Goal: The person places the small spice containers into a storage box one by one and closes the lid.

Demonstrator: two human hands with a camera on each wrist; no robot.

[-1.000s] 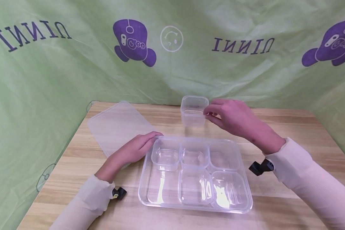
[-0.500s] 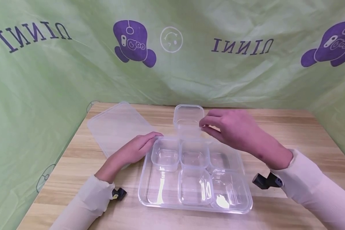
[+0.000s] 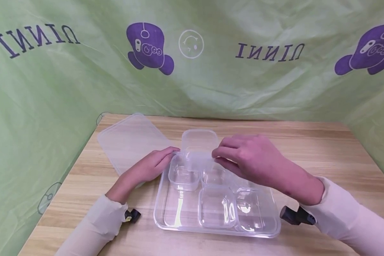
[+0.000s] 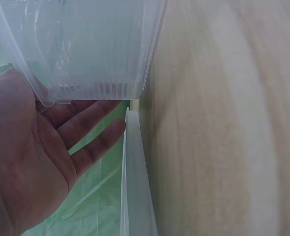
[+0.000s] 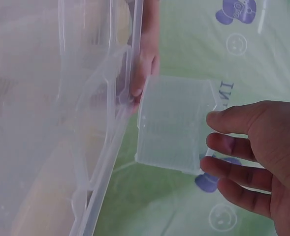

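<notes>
My right hand (image 3: pixel 249 158) pinches the right rim of a small clear plastic container (image 3: pixel 200 145). The container hangs tilted over the far rim of a large clear storage box (image 3: pixel 179 231), overlapping the box's back row in the head view. Thumb and fingertips grip its edge (image 5: pixel 177 123) in the right wrist view. At the box's far left corner lies my left hand (image 3: pixel 153 165), touching the rim. Its fingers stretch out straight behind the box wall in the left wrist view. Several small clear containers (image 3: pixel 216 209) sit inside the box, with a gap at front left.
A flat translucent lid (image 3: pixel 131 138) lies on the wooden table (image 3: pixel 326 149) at the back left, partly behind my left hand. A green printed cloth (image 3: pixel 217 89) rises behind the table and along both sides.
My right hand has brought the small container from the back of the table toward me and leftward, over the box's far rim. The left hand has stayed at the corner.
</notes>
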